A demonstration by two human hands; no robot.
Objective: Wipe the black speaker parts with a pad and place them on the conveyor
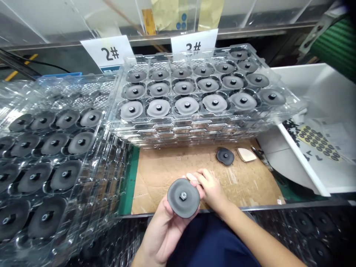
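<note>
My left hand [169,230] grips a round dark grey disc [178,203] by its edges, with its face and central hex-shaped stud turned up toward me. Against the disc's upper right edge, my right hand [210,187] has its fingers closed on a small cream-coloured pad [191,178], mostly hidden by the fingers. Beyond my right hand, another dark disc [225,156] lies on the cardboard sheet [164,163]. To its right rests a cream wedge-shaped pad [246,154].
Clear plastic trays [172,124] holding rows of similar discs are stacked at the back, with more trays [83,167] on the left. On the right stands a white bin [303,159] containing a yellow sticker sheet [318,142]. A dark pen-like tool [261,157] lies beside it.
</note>
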